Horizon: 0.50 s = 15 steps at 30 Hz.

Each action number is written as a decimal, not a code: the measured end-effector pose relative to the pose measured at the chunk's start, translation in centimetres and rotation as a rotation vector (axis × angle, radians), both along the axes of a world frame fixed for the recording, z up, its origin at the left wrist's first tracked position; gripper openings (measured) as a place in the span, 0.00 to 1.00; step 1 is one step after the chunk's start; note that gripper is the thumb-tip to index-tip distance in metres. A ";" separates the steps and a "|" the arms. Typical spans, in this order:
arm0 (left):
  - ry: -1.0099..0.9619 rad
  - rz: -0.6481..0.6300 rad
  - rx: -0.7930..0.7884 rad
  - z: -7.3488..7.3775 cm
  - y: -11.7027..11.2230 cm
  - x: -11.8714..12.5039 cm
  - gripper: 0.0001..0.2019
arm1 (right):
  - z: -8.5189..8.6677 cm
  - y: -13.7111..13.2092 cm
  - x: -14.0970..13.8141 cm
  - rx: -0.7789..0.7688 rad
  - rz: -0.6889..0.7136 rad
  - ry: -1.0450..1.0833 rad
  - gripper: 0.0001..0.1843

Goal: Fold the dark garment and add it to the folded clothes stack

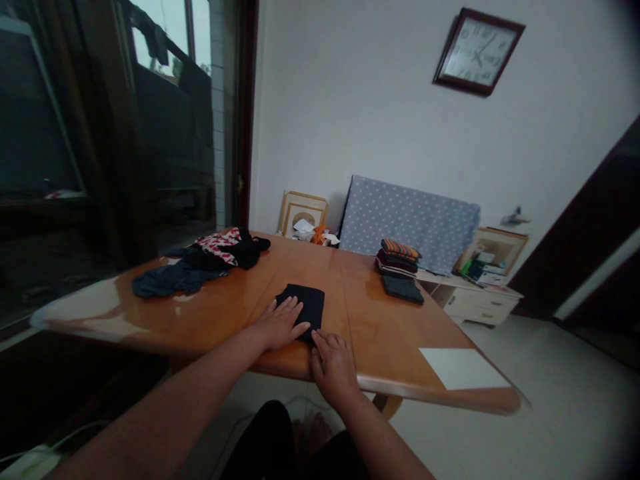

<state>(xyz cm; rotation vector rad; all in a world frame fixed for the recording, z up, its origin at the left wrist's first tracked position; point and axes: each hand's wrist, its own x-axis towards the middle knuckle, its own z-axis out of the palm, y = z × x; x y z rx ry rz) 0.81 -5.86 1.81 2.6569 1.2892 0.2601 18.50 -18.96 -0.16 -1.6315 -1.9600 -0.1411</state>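
Observation:
A dark navy or black piece of folded clothing (313,307) lies flat near the front edge of the wooden table. My left hand (281,325) rests palm down across its left side, fingers stretched out and apart. At the near right corner of the cloth is my right hand (334,360), with bent fingers and the thumb close to the index finger, gripping the edge there. Part of the near edge is hidden beneath both hands.
Loose clothes (220,257) are heaped on the left of the wooden table (320,260). Toward the back right stands a stack of folded clothes (400,263). A white sheet (463,368) lies near the right edge. Beyond is a low white cabinet (483,303).

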 end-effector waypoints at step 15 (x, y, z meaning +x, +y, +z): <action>-0.176 0.054 0.053 -0.8 -0.8 -0.2 0.37 | 2.4 9.6 0.8 -0.082 0.073 0.743 0.17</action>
